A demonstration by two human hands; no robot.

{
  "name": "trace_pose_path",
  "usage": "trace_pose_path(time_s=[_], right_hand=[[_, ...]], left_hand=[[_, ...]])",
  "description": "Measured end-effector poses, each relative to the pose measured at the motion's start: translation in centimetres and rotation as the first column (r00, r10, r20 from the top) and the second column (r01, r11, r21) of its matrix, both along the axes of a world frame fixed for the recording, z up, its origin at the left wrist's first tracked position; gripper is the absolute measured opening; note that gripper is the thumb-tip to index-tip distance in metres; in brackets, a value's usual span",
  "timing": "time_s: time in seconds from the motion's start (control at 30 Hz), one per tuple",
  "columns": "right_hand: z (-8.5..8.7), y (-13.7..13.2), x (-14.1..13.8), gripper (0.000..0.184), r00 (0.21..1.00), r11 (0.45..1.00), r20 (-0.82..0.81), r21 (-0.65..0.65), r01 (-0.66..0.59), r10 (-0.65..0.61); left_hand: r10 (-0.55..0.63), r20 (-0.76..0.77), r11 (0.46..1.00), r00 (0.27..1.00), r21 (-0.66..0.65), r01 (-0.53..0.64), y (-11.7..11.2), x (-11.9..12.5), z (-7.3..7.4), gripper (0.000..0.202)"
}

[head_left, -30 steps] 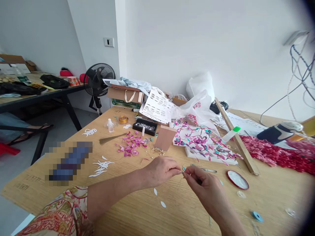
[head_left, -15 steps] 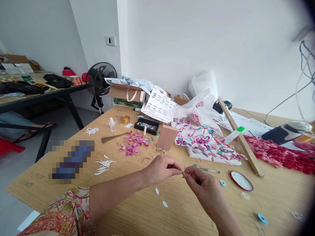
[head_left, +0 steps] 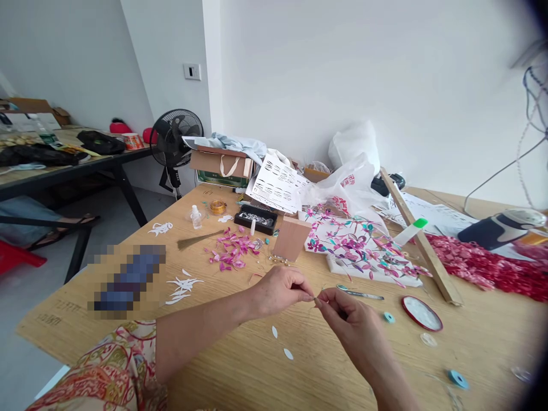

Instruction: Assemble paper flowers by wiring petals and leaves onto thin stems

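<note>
Pinching, with thumb and fingers pressed together in left hand (head_left: 279, 291) and right hand (head_left: 349, 317), a tiny threadlike piece (head_left: 315, 301) at five o'clock of the view, probably being light, bendable, fragile, best taken softly by its ends.

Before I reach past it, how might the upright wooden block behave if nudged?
The wooden block would probably tip rather than slide, since it looks thin for its height. Its flat, boardlike faces suggest it is stiff. The round beads by its base could roll if bumped.
</note>
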State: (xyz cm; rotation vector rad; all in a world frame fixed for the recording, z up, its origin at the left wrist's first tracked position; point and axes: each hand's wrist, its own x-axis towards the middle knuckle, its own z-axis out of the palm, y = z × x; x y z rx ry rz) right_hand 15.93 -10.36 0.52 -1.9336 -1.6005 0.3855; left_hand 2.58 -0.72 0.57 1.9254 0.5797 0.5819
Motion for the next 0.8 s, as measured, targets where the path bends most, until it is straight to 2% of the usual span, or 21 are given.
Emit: trace_pose_path(time_s=[0.1,0.17,0.33,0.4,0.47,0.53,0.6,0.7,0.8], right_hand=[[0.2,-0.2,-0.2,0.021,0.998,0.998,0.067,0.053,-0.019,0.015],[0.4,-0.3,-0.4,0.017,0.99,0.997,0.142,0.071,-0.033,0.023],[1.7,-0.3,-0.8,0.023,0.94,0.99,0.318,0.026,-0.141,0.126],[2.5,-0.1,-0.6,0.024,0.927,0.981,0.329,0.001,-0.192,0.181],[3.1,0.2,-0.1,0.023,0.925,0.966,0.283,-0.023,-0.258,0.253],[3.4,0.6,0.6,0.022,0.933,0.95,0.181,-0.017,-0.313,0.311],[2.9,0.9,1.2,0.02,0.951,0.951,0.042,0.032,-0.308,0.307],[0.9,1.4,1.7,0.019,0.94,0.968,-0.238,0.123,-0.22,0.244],[-1.8,1.6,1.3,0.022,0.84,0.974,-0.501,0.182,-0.134,0.209]], left_hand=[[0.015,-0.002,0.997,1.0,-0.079,-0.015,0.3,0.1,-0.2,0.005],[0.031,0.001,0.997,1.0,-0.07,-0.031,0.5,0.1,-0.3,0.007],[0.048,-0.034,0.99,0.998,0.133,-0.043,0.3,0.0,0.0,0.008],[-0.005,-0.066,0.98,0.998,0.2,0.018,0.2,0.0,0.1,0.008],[-0.095,-0.078,0.973,0.992,0.203,0.109,0.2,0.0,0.1,0.008],[-0.17,-0.053,0.98,0.984,0.098,0.175,0.2,-0.1,0.1,0.006],[-0.179,0.007,0.978,0.984,-0.11,0.179,0.1,-0.2,0.2,0.004],[-0.096,0.122,0.892,0.988,-0.431,0.14,-0.1,-0.3,0.4,0.009],[-0.002,0.224,0.801,0.975,-0.583,0.136,-0.5,-0.2,0.4,0.013]])
